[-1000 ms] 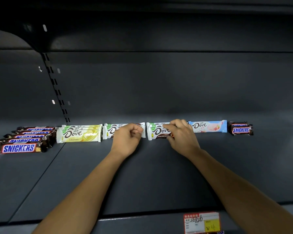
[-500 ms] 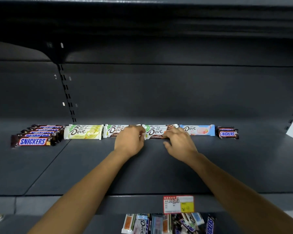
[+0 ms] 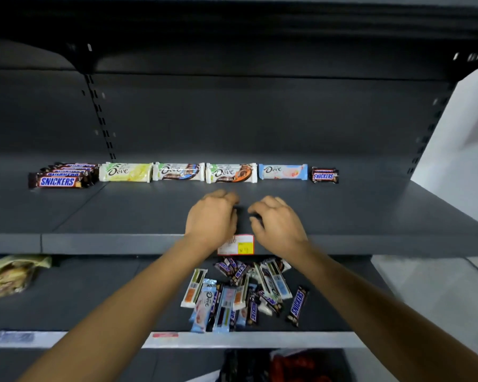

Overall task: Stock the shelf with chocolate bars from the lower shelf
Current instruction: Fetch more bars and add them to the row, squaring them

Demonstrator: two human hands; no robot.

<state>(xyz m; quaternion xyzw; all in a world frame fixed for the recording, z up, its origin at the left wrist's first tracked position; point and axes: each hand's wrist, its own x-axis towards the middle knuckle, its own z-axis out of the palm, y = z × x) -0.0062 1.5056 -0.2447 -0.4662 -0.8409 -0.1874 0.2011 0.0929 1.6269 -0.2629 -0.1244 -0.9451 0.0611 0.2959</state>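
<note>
A row of chocolate bars lies along the back of the dark upper shelf: stacked Snickers bars at the left, then a yellow Dove, a blue-brown Dove, an orange-brown Dove, a light blue Dove and a small Snickers. My left hand and my right hand hover over the shelf's front half, fingers loosely curled, holding nothing. A loose pile of mixed bars lies on the lower shelf beneath my hands.
A red and yellow price tag sits on the upper shelf's front edge, partly behind my hands. A yellowish snack bag lies at the lower shelf's left. A white wall borders the right side. Dark and red items show at the bottom.
Both hands let go of the Dove bars and drew back toward the shelf's front edge. The view tilted down, revealing the pile on the lower shelf.
</note>
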